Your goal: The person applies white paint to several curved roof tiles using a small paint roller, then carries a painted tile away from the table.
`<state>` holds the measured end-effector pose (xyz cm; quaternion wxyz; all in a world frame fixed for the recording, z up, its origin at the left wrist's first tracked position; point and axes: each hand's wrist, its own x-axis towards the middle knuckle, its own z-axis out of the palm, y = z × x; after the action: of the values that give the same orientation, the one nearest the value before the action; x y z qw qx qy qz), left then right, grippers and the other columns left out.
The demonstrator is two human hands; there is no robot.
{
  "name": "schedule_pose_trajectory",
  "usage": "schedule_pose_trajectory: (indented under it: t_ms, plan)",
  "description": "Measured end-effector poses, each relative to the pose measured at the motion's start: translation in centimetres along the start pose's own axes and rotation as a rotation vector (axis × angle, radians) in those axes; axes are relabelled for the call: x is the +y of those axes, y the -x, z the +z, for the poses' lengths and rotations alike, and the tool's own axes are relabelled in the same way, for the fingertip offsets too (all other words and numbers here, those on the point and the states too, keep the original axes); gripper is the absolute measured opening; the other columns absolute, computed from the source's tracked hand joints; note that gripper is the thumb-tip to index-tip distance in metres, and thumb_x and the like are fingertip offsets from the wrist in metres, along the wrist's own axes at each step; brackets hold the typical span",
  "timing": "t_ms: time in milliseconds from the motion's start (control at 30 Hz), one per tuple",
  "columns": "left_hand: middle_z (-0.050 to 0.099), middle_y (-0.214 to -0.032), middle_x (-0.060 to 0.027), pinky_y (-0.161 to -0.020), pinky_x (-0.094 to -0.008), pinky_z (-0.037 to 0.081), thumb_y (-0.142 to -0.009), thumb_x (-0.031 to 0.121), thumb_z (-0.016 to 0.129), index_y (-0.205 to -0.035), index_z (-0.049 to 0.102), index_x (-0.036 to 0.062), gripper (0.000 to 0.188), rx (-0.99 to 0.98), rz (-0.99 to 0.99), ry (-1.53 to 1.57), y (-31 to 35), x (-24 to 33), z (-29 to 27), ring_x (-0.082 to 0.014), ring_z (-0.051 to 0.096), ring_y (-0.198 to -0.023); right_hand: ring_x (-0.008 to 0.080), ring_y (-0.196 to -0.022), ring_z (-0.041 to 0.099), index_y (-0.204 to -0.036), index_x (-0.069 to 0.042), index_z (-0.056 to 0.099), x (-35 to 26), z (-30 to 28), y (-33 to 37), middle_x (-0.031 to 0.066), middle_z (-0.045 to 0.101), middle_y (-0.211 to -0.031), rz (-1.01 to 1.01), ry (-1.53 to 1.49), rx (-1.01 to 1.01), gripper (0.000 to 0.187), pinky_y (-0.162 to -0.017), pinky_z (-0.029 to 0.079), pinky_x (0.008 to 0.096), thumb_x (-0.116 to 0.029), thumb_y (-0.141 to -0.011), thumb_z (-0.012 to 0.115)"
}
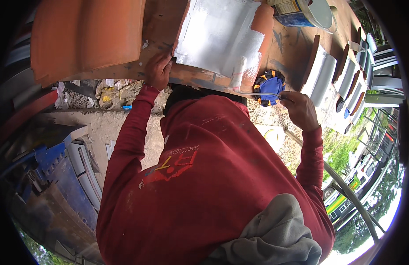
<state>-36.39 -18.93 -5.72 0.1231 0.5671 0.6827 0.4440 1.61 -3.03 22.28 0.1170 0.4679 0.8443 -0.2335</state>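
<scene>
White-coated tile (217, 37): in the head view, it lies on the bench (158, 26) close to the near edge, white covering most of its face while bare orange clay shows along the right side and lower right corner.
Small roller (239, 73): rests on the tile's lower right part, near the border between white and clay, its wire rod (256, 93) running rightward.
Roller risk: it could slip off the tile's near edge if drawn too far toward the body, perhaps smearing the bench or the blue pouch (270, 85), which the rod crosses in this view.
Coat risk: the shine suggests wet paint, so fingers straying inward from the corner would probably mark it.
Tile risk: uneven pressure at the lower right could make the curved piece rock or shift, since only the opposite corner appears steadied.
Right hand (299, 108): fingers closed around the rod's outer end, pinching it; the tile lies to their left, apart from them, with the roller between.
Left hand (158, 68): fingers bent at the tile's lower left corner, apparently touching it; whether they pinch it cannot be told.
</scene>
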Motion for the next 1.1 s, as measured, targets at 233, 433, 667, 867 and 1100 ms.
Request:
schedule_pose_trajectory:
  t_ms: [233, 433, 667, 867, 1100]
  plan:
    - [0.067, -0.101, -0.0187, -0.082, -0.0443, 0.051, -0.092, 0.009, 0.062, -0.111, 0.069, -0.0008, 0.022, 0.006, 0.054, 0.057, -0.6, 0.2, -0.7, -0.0384, 0.063, -0.094, 0.0072, -0.062, 0.059, -0.124, 0.0, 0.065, 0.9, 1.1, 1.8, 0.0049, 0.068, -0.078, 0.218, -0.639, 0.08, 0.033, -0.057, 0.048, 0.0253, -0.013, -0.094, 0.065]
    - [0.067, -0.111, -0.0214, -0.091, -0.0441, 0.05, -0.095, 0.012, 0.061, -0.116, 0.067, -0.002, 0.026, -0.095, -0.026, 0.151, 0.0, 0.3, -0.8, -0.0386, 0.063, -0.103, 0.0057, -0.052, 0.048, -0.125, 0.001, 0.056, -1.6, 9.1, -0.5, 0.0005, 0.055, -0.073, 0.333, -1.394, 0.064, 0.033, -0.046, 0.04, 0.0211, -0.022, -0.101, 0.057]
    - [0.066, -0.121, -0.0256, -0.1, -0.0425, 0.048, -0.092, 0.015, 0.064, -0.124, 0.064, -0.0043, 0.038, -0.25, -0.244, 0.161, -0.3, 0.8, -1.7, -0.0402, 0.062, -0.115, 0.0098, -0.054, 0.048, -0.108, -0.003, 0.056, -4.6, 9.2, -11.1, 0.0015, 0.051, -0.073, 0.387, -1.584, 0.283, 0.024, -0.046, 0.043, 0.0279, -0.026, -0.103, 0.054]
    - [0.07, -0.103, -0.0212, -0.085, -0.0409, 0.054, -0.087, 0.009, 0.065, -0.111, 0.07, -0.0025, 0.027, -0.197, -0.037, 0.051, -0.9, 0.3, -1.8, -0.0369, 0.068, -0.097, 0.0132, -0.056, 0.049, -0.096, -0.006, 0.052, -6.4, 9.5, -15.1, 0.0028, 0.051, -0.075, 0.369, -1.727, 0.347, 0.021, -0.048, 0.043, 0.0314, -0.025, -0.103, 0.053]
    - [0.07, -0.1, -0.0205, -0.083, -0.0421, 0.054, -0.087, 0.01, 0.063, -0.104, 0.071, -0.0024, 0.022, -0.181, -0.027, 0.077, -1.3, 0.9, -2.2, -0.0377, 0.068, -0.094, 0.0139, -0.057, 0.049, -0.099, -0.007, 0.054, -8.3, 9.6, -15.0, 0.0033, 0.051, -0.076, 0.398, -1.871, 0.39, 0.018, -0.052, 0.044, 0.0317, -0.024, -0.102, 0.054]
